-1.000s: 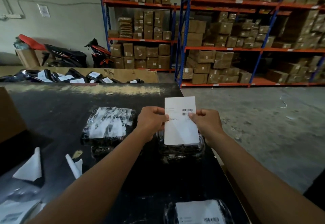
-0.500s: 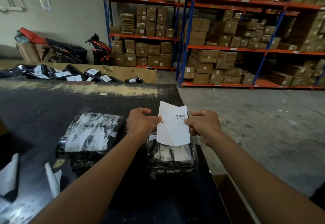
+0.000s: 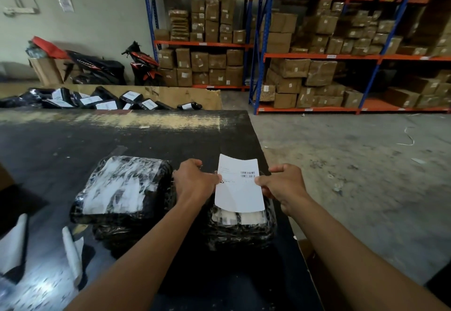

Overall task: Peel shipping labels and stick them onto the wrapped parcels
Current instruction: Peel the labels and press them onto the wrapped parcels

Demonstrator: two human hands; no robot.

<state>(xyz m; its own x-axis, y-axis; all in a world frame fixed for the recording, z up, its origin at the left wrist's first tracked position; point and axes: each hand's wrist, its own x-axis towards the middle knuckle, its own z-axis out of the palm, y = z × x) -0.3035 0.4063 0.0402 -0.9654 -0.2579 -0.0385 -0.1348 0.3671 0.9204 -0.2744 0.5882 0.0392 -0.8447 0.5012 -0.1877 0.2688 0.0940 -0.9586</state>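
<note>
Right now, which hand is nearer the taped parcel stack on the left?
Left. The left hand is right beside the taped parcel stack, pinching the label at its left edge; the right hand is farther right, across the label, pinching its right edge.

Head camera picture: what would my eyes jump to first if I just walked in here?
The white label pops out first. The left hand and the right hand pinch its sides over a black wrapped parcel near the right edge of the dark table. A bigger wrapped parcel lies to the left, and tall shelves full of brown boxes fill the back.
</note>
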